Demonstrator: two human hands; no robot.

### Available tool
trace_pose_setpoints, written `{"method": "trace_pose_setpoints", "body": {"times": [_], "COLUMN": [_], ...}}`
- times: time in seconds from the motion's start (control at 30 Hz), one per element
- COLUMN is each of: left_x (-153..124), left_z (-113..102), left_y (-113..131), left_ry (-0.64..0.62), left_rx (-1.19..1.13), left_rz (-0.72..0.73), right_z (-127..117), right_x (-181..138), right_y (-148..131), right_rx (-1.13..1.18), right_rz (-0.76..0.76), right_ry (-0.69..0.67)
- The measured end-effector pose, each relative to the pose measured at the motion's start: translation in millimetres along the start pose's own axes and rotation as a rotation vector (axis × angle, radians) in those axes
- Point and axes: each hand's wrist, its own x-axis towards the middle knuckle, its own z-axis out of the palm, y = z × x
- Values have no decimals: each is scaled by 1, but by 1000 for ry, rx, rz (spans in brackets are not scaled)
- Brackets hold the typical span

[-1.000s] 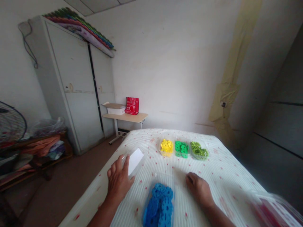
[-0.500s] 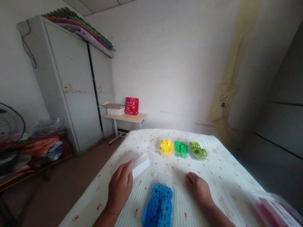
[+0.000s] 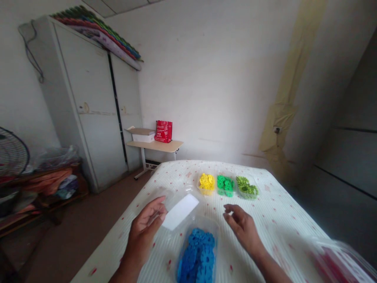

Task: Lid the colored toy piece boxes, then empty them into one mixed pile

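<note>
Clear lid (image 3: 180,210) edge-pinched in left hand (image 3: 144,230), so it hangs over the blue-piece tub (image 3: 198,251). Right hand (image 3: 243,227) half-open, empty, beside it.

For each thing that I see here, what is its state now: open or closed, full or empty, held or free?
left hand, grips the clear lid at its edge.
right hand, open, holds nothing.
blue tub, uncovered, full of blue pieces.
yellow tub, uncovered, filled.
green tub, uncovered, filled.
light green tub, uncovered, filled.
cupboard, doors closed.
</note>
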Motion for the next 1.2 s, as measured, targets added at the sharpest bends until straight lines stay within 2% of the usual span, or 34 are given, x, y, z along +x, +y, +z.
{"method": "trace_pose_setpoints", "body": {"times": [0.17, 0.27, 0.33, 0.4, 0.57, 0.67, 0.8, 0.93, 1.03, 1.13, 1.2], "left_x": [-3, 0, 2, 4, 3, 0, -3, -5, -5, -3, -2], "left_z": [15, 19, 21, 23, 28, 30, 30, 30, 31, 31, 30], "left_y": [0, -3, -5, -8, -19, -22, -21, -23, -29, -35, -38], "left_ry": [-111, -188, -235, -259, -241, -217, -186, -155, -160, -217, -265], "left_rx": [-115, -43, 50, 124, 183, 281, 430, 519, 523, 475, 441], "left_rz": [-17, -2, 34, 82, 294, 385, 517, 607, 610, 568, 525], "right_z": [6, 5, 2, -3, -11, -10, -8, -12, -13, -8, -4], "right_x": [-5, -8, -10, -14, -33, -45, -54, -59, -62, -66, -70], "right_y": [-47, -60, -64, -65, -60, -48, -33, -34, -38, -41, -43], "right_rx": [446, 615, 620, 534, 167, 31, -78, -254, -349, -387, -404], "right_rz": [-2, 40, 14, -81, -472, -607, -631, -705, -744, -810, -846], "right_ry": [-151, -131, -100, -90, -50, -78, -103, -76, -41, 11, 1]}}
